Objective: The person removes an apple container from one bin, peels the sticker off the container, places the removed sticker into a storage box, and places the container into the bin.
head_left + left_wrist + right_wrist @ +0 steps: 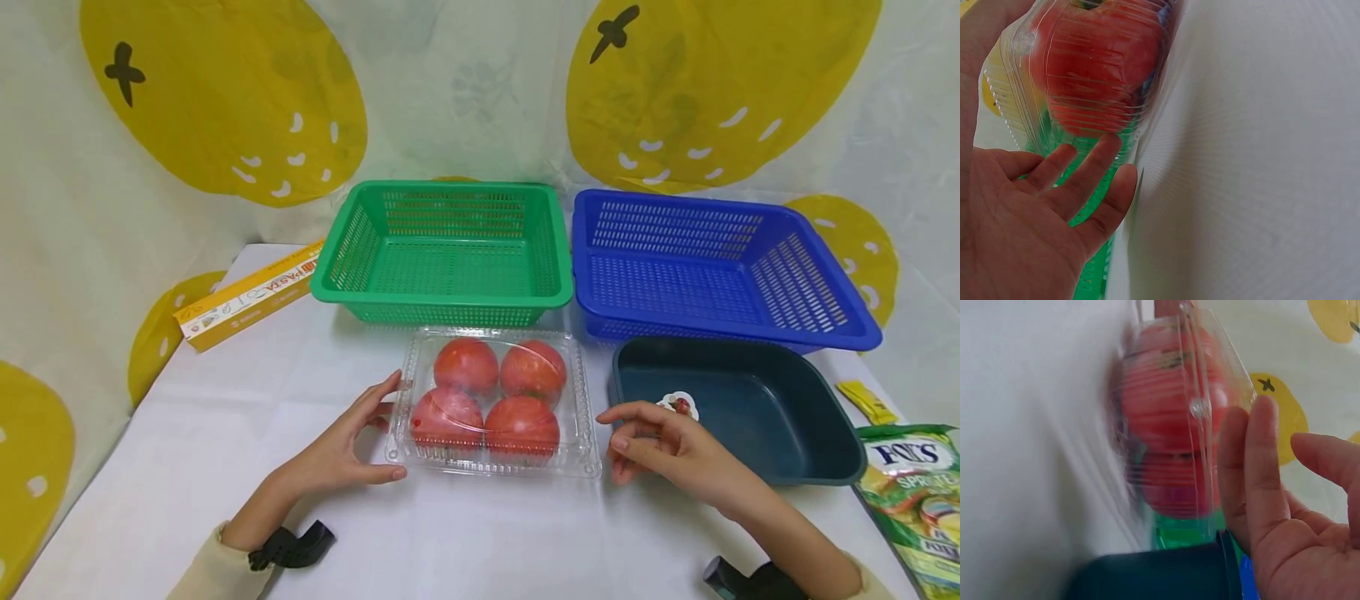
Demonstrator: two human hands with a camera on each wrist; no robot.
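A clear plastic clamshell box (582, 417) holding several red tomatoes (534, 372) lies on the white table in the middle of the head view. At its left edge is my left hand (333, 450), fingers spread and thumb apart, fingertips right at the rim. In the left wrist view the fingers (1085, 178) are extended beside the box's ribbed side wall. My right hand (667, 446) hovers by the box's right edge with its index finger pointing at it. The right wrist view shows the fingers (1264, 456) fairly straight, grasping nothing, near the lid's corner.
Behind the box stand a green basket (442, 297) and a blue basket (727, 329). A dark teal basin (795, 408) with a sticker sits at right, partly under my right hand. A pasta box (255, 296) lies left; a green snack bag (911, 500) and yellow packet (867, 402) lie right.
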